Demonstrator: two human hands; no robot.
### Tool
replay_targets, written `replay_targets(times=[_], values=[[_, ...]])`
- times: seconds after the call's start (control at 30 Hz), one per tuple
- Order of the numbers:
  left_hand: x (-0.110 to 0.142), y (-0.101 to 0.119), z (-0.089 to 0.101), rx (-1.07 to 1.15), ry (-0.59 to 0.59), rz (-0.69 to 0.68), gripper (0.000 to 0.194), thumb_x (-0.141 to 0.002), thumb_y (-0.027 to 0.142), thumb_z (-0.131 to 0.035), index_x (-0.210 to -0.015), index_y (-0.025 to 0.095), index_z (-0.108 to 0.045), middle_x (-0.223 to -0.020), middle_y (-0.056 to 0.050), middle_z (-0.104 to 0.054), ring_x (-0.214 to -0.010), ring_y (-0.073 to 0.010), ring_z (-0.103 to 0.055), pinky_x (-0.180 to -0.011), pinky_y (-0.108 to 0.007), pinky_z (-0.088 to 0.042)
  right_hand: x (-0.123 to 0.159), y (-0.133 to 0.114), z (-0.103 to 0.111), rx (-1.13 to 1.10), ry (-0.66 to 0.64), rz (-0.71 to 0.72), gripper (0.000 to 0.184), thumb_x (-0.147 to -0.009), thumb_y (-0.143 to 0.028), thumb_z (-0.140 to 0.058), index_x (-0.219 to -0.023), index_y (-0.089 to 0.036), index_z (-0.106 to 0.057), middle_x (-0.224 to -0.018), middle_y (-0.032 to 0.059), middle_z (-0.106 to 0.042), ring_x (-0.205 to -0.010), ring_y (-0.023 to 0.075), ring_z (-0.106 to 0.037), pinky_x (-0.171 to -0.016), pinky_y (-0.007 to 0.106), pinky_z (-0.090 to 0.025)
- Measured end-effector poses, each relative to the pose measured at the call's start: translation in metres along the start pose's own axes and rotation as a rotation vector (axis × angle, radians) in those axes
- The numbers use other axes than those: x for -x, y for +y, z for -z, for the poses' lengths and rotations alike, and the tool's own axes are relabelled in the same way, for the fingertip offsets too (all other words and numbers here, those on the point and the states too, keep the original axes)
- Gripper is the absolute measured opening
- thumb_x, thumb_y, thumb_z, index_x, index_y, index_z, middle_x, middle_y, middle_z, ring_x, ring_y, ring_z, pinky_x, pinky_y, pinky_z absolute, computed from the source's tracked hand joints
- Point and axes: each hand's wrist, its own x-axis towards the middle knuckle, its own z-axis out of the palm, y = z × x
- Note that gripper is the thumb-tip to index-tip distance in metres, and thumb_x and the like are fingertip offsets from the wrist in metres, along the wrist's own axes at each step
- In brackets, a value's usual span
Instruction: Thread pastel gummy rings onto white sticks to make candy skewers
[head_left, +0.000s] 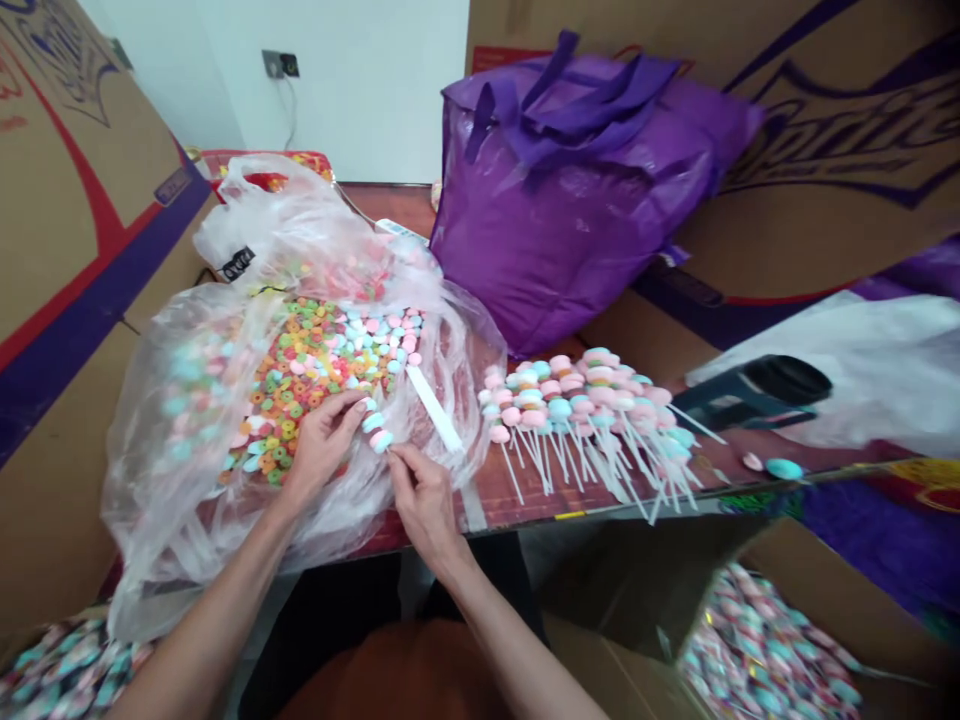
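- Two hands meet at the near edge of the clear plastic bag: the left hand pinches a short stack of pastel sweets, the right hand closes its grip on the stick end below them
- Judged step: threading sweets onto the stick; next calls for another sweet from the bag
- Right of the bag, finished candy skewers lie on the tabletop
- Behind the bag stands a purple tote
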Motion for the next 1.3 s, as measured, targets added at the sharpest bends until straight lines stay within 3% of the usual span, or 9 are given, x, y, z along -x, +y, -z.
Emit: replay_targets(times=[0.17, 0.27, 0.4, 0.53, 0.73, 0.83, 0.93, 1.1, 1.3], values=[[0.004, 0.006, 0.000, 0.021, 0.019, 0.025, 0.057, -0.083, 0.054, -0.068, -0.125, 0.015, -0.068, -0.118, -0.011, -0.074, -0.109, -0.0245, -0.068, -0.103, -0.039, -0.050, -0.002, -0.001, 0.030, 0.077, 0.085, 0.072, 0.029, -0.098, -0.026, -0.047, -0.091, -0.016, -0.074, -0.078, 0.0034, -0.071, -0.068, 0.0143, -0.063, -0.066, 0.023, -0.047], [0.003, 0.003, -0.001, 0.068, 0.029, 0.071, 0.069, -0.080, 0.058, -0.070, -0.133, 0.014, -0.062, -0.114, -0.011, -0.075, -0.106, -0.0249, -0.069, -0.100, -0.040, -0.053, -0.007, 0.008, 0.073, 0.244, 0.275, 0.042, 0.029, -0.098, -0.030, -0.049, -0.091, -0.016, -0.073, -0.080, 0.0038, -0.073, -0.067, 0.0147, -0.063, -0.067, 0.024, -0.048], [0.000, -0.003, -0.002, 0.029, 0.029, 0.043, 0.054, -0.077, 0.057, -0.073, -0.112, 0.015, -0.073, -0.110, -0.010, -0.076, -0.104, -0.0252, -0.069, -0.100, -0.040, -0.053, -0.016, 0.035, 0.135, 0.574, 0.578, -0.013, 0.036, -0.097, -0.039, -0.049, -0.097, -0.015, -0.075, -0.089, 0.0104, -0.076, -0.077, 0.0206, -0.067, -0.074, 0.029, -0.050], [-0.001, -0.007, -0.003, -0.017, 0.029, -0.012, 0.041, -0.082, 0.047, -0.070, -0.107, 0.015, -0.074, -0.109, -0.009, -0.076, -0.102, -0.0232, -0.069, -0.099, -0.038, -0.052, -0.020, 0.058, 0.162, 0.826, 0.507, -0.063, 0.046, -0.098, -0.041, -0.040, -0.096, -0.012, -0.077, -0.088, 0.0161, -0.075, -0.078, 0.0252, -0.066, -0.072, 0.033, -0.047], [-0.002, -0.012, -0.003, -0.053, 0.018, -0.068, 0.031, -0.087, 0.036, -0.063, -0.105, 0.014, -0.073, -0.110, -0.010, -0.075, -0.103, -0.0216, -0.069, -0.100, -0.037, -0.052, -0.013, 0.040, 0.134, 0.920, 0.689, 0.096, 0.036, -0.099, -0.034, -0.049, -0.111, -0.010, -0.073, -0.107, 0.0209, -0.070, -0.102, 0.0307, -0.064, -0.088, 0.041, -0.047], [-0.002, -0.014, -0.005, -0.063, 0.016, -0.094, 0.028, -0.089, 0.033, -0.061, -0.106, 0.015, -0.074, -0.111, -0.010, -0.075, -0.105, -0.0208, -0.069, -0.101, -0.036, -0.051, -0.022, 0.030, 0.106, 0.736, 0.446, 0.218, 0.030, -0.100, -0.028, -0.047, -0.107, -0.014, -0.072, -0.100, 0.0148, -0.073, -0.097, 0.0249, -0.066, -0.089, 0.036, -0.049], [0.000, -0.015, -0.005, -0.058, 0.035, -0.103, 0.027, -0.090, 0.032, -0.059, -0.106, 0.016, -0.074, -0.109, -0.009, -0.076, -0.102, -0.0198, -0.069, -0.096, -0.035, -0.053, -0.041, 0.033, 0.073, 0.697, 0.168, 0.191, 0.031, -0.100, -0.025, -0.042, -0.101, -0.015, -0.072, -0.093, 0.0115, -0.073, -0.087, 0.0226, -0.066, -0.081, 0.034, -0.049], [-0.004, -0.007, 0.006, -0.138, 0.135, -0.099, 0.029, -0.090, 0.032, -0.058, -0.108, 0.016, -0.075, -0.106, -0.009, -0.077, -0.097, -0.0206, -0.070, -0.090, -0.034, -0.054, -0.069, 0.047, 0.038, 0.972, 0.073, 0.030, 0.027, -0.095, -0.016, -0.044, -0.096, -0.013, -0.071, -0.093, 0.0175, -0.069, -0.087, 0.0269, -0.063, -0.071, 0.034, -0.044], [-0.036, 0.008, 0.015, -0.369, 0.094, -0.155, 0.024, -0.088, 0.024, -0.057, -0.101, 0.018, -0.076, -0.099, -0.007, -0.077, -0.090, -0.0208, -0.069, -0.086, -0.034, -0.052, -0.067, 0.043, 0.037, 0.987, 0.004, -0.070, 0.026, -0.094, -0.010, -0.043, -0.096, -0.013, -0.068, -0.090, 0.0145, -0.070, -0.076, 0.0219, -0.061, -0.064, 0.031, -0.037]])
